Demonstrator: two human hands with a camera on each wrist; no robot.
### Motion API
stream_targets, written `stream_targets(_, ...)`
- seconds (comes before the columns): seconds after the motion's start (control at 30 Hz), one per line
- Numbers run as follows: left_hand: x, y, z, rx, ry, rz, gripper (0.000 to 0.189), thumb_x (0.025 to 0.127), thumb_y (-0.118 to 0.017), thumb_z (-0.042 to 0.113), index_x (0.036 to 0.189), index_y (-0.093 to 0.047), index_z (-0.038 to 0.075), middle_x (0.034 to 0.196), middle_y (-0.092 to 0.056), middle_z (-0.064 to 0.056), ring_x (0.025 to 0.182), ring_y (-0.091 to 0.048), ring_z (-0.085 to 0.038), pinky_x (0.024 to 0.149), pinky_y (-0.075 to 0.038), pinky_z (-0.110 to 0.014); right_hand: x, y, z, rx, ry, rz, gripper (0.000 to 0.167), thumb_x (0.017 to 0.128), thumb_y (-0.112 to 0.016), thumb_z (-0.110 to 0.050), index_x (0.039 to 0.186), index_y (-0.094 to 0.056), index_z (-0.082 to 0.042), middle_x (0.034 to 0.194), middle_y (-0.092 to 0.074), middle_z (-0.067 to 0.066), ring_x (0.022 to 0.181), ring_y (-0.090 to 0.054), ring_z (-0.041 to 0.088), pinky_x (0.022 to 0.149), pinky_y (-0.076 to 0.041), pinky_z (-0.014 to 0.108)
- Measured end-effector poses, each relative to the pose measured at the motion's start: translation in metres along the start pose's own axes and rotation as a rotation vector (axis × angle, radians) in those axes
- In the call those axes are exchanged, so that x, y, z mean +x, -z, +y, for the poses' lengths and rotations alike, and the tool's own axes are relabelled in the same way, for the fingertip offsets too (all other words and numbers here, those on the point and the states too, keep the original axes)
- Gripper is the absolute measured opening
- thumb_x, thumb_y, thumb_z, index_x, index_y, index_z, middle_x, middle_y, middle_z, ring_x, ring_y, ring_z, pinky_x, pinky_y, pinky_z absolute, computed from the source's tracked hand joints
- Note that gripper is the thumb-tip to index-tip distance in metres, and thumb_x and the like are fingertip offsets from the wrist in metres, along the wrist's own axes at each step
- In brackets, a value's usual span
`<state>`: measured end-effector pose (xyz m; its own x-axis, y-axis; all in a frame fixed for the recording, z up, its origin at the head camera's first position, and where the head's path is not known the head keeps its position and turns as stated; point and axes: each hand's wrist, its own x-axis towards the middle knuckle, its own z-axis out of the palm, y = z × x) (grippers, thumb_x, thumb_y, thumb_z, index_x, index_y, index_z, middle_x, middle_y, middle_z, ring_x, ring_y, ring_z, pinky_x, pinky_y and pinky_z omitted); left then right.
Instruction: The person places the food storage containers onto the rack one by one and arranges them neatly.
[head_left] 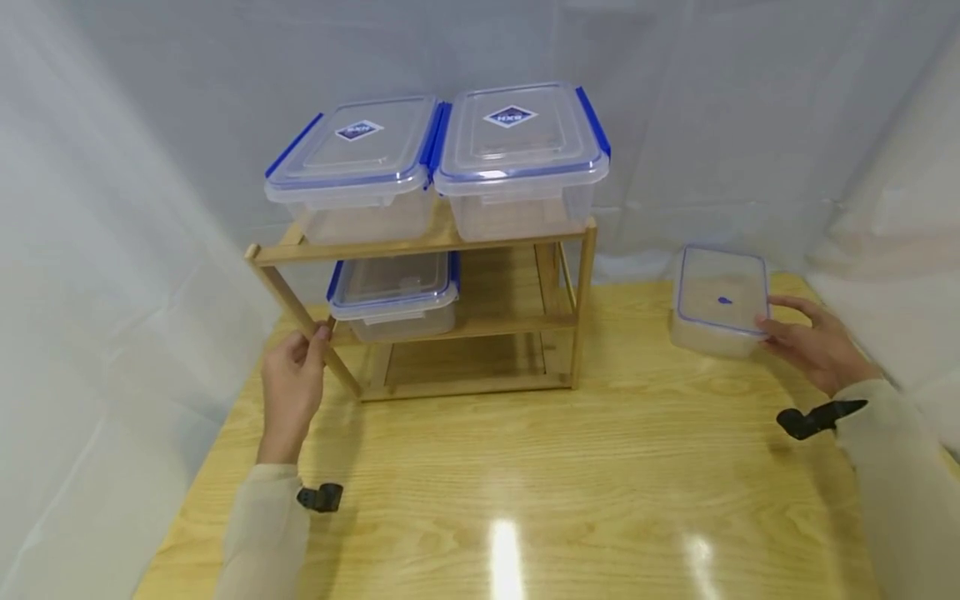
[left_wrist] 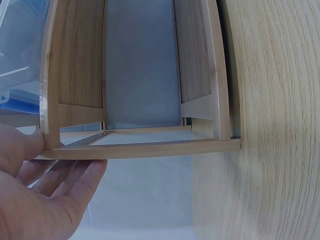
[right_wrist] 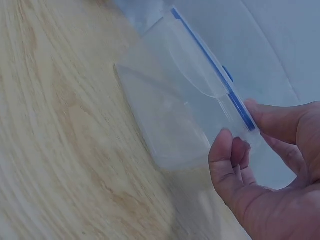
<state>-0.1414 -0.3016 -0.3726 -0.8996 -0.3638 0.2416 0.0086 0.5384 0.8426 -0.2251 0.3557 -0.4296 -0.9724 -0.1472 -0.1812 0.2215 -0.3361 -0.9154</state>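
My left hand [head_left: 292, 392] grips the left front post of a wooden two-tier rack [head_left: 465, 385], thumb on one side and fingers behind, seen also in the left wrist view. At the right, my right hand [head_left: 817, 346] holds the near right corner of a clear plastic food container [head_left: 712, 292] with a thin blue rim. In the right wrist view, thumb and fingers pinch that corner, and the container [right_wrist: 165, 110] looks close to the wooden tabletop; whether its base touches cannot be told. A clear lidded box with blue clips [head_left: 397, 287] sits on the rack's middle shelf.
Two larger clear boxes, a left one [head_left: 360, 167] and a right one [head_left: 525, 158], stand side by side on the rack's top. White sheeting [head_left: 675, 125] hangs behind and on both sides. The wooden table [head_left: 585, 467] extends in front.
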Motion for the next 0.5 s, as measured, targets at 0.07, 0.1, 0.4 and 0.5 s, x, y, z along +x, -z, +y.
stream_targets(0.07,0.0,0.0,0.0,0.0,-0.003,0.0,0.045,0.108,-0.051,0.034,0.132,-0.064,-0.002,0.127,-0.067,-0.019,0.119,-0.064,-0.031,0.1,-0.056,-0.042,-0.001,0.0,0.002,0.005,-0.011,-0.027,0.041,0.101,-0.056,0.007,0.128,-0.059,-0.023,0.098,-0.07,0.005,0.083,-0.072,0.017,0.077,-0.063,0.025)
stream_targets(0.1,0.0,0.001,0.001,-0.003,-0.003,-0.001,0.045,0.108,-0.051,0.034,0.132,-0.064,-0.002,0.127,-0.067,-0.019,0.119,-0.064,-0.031,0.1,-0.056,-0.043,-0.002,-0.001,0.004,0.0,-0.018,-0.036,0.041,0.101,-0.055,0.006,0.128,-0.06,-0.024,0.099,-0.07,0.005,0.084,-0.071,0.017,0.078,-0.062,0.025)
stream_targets(0.4,0.0,0.0,0.0,-0.035,0.003,0.0,0.043,0.108,-0.052,0.031,0.13,-0.064,-0.003,0.126,-0.067,-0.02,0.118,-0.064,-0.033,0.1,-0.056,-0.041,-0.008,-0.01,0.013,-0.086,-0.028,-0.069,0.042,0.102,-0.06,-0.003,0.135,-0.051,-0.027,0.105,-0.064,0.004,0.088,-0.069,0.017,0.082,-0.061,0.025)
stream_targets(0.5,0.001,0.0,0.0,-0.031,0.0,0.004,0.043,0.108,-0.052,0.031,0.13,-0.064,-0.003,0.126,-0.067,-0.021,0.119,-0.064,-0.033,0.099,-0.056,-0.04,-0.012,-0.014,0.016,-0.047,-0.013,-0.079,0.041,0.102,-0.058,-0.001,0.134,-0.056,-0.027,0.104,-0.064,0.004,0.087,-0.069,0.017,0.081,-0.061,0.025)
